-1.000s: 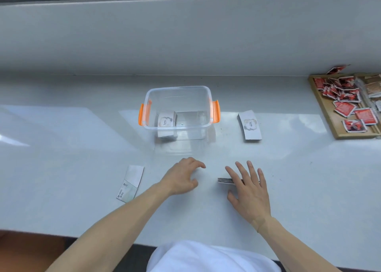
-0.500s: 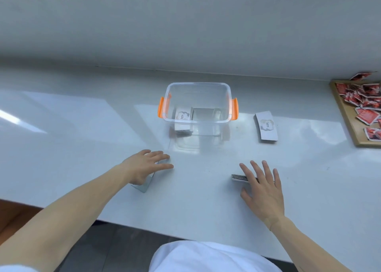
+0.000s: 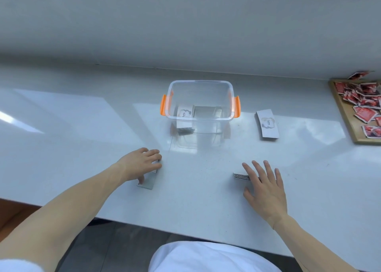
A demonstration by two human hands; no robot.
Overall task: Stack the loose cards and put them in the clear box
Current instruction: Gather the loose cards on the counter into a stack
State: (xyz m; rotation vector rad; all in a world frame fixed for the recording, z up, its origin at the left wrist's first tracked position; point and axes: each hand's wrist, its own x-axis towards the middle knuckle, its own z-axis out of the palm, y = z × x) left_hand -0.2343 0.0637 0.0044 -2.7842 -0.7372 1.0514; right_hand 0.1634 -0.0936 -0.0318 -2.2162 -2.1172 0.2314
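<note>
The clear box (image 3: 231, 98) with orange latches stands mid-table; a small stack of white cards (image 3: 184, 115) lies inside at its left. One loose white card (image 3: 267, 123) printed "love" lies to the right of the box. My left hand (image 3: 142, 162) rests on top of another loose card (image 3: 148, 182) in front left of the box, fingers curled over it, thumb pressing its near end. My right hand (image 3: 265, 186) lies flat with fingers spread over a thin stack of cards (image 3: 241, 176), whose striped edge shows at its left.
A wooden tray (image 3: 346, 119) of several red packets sits at the far right edge. A grey wall ledge rises behind the white table (image 3: 82, 131). The table's near edge runs just below my forearms, and white cloth shows at the bottom.
My left hand moved left from near the card stack onto the loose card and now covers it. My right hand stayed on the stack. The camera view shifted left.
</note>
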